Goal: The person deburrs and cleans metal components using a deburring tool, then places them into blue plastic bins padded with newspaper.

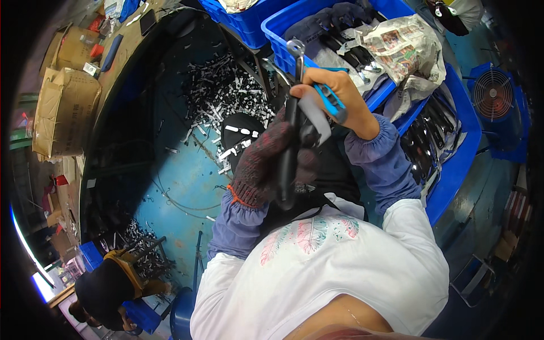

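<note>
**Both hands closed on the long black tool**

The fingers of my left hand (266, 164), in a dark speckled knit glove with an orange cuff, are clenched round the lower part of a long black tool (290, 153), which stands nearly upright in front of my chest. My bare right hand (334, 99) is closed tight on a small blue-handled knife (331, 102), set against the tool's upper part just below its round metal end (295, 46). Both forearms, in blue-grey sleeves, rise from the lower edge and bend inward, the right wrist cocked over the left.

Behind my hands sits a blue crate (283, 51) holding more black pieces and crumpled newspaper (405, 48). Brown cardboard boxes (65, 110) stand at far left. White scraps (226, 96) litter the floor.
</note>
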Available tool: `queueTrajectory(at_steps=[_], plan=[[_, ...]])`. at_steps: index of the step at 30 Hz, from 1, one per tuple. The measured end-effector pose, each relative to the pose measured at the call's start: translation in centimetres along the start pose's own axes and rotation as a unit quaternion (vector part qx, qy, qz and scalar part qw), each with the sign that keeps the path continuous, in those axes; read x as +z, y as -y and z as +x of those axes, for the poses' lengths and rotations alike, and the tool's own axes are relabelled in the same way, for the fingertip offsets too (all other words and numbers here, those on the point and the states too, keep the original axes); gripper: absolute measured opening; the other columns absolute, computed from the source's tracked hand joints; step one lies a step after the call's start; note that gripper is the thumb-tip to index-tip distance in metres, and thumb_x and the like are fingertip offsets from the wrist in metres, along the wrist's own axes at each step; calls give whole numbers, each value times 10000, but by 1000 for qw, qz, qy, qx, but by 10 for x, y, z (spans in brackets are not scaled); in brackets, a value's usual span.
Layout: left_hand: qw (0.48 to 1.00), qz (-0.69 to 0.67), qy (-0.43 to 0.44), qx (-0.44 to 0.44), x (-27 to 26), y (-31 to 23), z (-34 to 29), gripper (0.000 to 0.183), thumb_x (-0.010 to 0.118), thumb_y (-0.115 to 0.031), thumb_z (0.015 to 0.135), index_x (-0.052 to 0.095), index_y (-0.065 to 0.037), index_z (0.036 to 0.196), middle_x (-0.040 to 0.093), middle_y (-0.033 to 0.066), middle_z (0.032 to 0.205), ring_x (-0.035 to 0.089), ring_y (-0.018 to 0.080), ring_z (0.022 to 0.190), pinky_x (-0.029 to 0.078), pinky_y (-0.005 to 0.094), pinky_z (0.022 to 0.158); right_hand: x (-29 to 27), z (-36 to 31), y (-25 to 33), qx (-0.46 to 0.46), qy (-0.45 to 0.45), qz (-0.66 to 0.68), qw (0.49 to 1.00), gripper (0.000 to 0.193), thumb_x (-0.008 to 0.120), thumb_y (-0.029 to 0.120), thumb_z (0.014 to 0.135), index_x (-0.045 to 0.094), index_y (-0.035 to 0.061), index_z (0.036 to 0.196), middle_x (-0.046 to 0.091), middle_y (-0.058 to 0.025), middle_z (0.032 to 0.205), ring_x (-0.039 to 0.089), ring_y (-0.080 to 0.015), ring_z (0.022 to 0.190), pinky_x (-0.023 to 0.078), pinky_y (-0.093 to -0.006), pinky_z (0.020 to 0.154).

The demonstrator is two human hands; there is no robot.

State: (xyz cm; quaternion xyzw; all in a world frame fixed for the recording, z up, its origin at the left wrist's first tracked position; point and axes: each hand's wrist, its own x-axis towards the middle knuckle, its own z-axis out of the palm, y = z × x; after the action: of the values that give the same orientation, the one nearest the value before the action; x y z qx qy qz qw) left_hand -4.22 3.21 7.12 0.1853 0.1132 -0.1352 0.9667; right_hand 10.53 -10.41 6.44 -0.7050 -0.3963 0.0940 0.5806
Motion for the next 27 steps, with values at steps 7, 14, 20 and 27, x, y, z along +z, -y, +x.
queueTrajectory(at_steps=[7,14,20,27], plan=[[897,368,-151,195,-8,0,36,781,700,-162,838,296,-84,1501,634,90,1020,602,141,833,502,294,741,37,-7,-10,9,-188,-47,981,305,737,130,833,537,32,625,422,-50,465,361,-95,414,290,-300,406],[893,380,-125,204,-65,-21,27,721,732,-202,783,405,-47,1407,615,16,947,572,99,766,465,249,664,49,-24,-20,-196,-248,-186,930,144,760,67,780,625,19,786,611,-111,686,548,-265,562,428,-334,515],[971,84,-43,222,-64,-22,16,589,629,-378,896,433,-70,1358,610,79,1142,620,200,916,524,351,791,41,-46,16,136,-80,495,854,222,512,249,1002,532,41,928,613,-77,674,532,-113,503,379,-216,487],[911,-28,-106,398,-76,-70,9,387,484,-382,995,494,-133,1291,574,147,1201,602,372,1013,485,557,929,10,-80,49,281,225,312,879,172,586,125,953,569,12,825,625,-77,670,582,-74,578,444,-247,514]])
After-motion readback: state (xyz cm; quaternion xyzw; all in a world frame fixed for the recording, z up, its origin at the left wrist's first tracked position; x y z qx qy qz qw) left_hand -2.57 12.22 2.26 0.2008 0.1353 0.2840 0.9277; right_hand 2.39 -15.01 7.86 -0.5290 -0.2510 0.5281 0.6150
